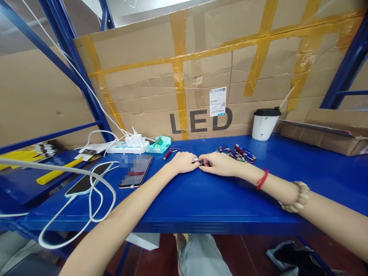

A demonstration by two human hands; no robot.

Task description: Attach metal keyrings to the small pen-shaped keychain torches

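Note:
My left hand (pixel 185 162) and my right hand (pixel 220 164) meet above the blue tabletop, fingers bent and nearly touching. Between their fingertips is a small silver-and-dark piece (pixel 200 162), mostly hidden, and both hands are closed on it. Just left of my left hand lies a red keychain flashlight (pixel 167 154) with a carabiner clip. Behind my right hand is a pile of small red, blue and dark metal keychain pieces (pixel 238 152), partly covered by the hand.
A phone (pixel 137 172) and a cabled second phone (pixel 87 180) lie at left. Behind them are a power strip (pixel 126 147) and a green packet (pixel 159 144). At right stand a lidded paper cup (pixel 264 124) and a cardboard tray (pixel 324 132). A large cardboard sheet (pixel 138 99) closes the back.

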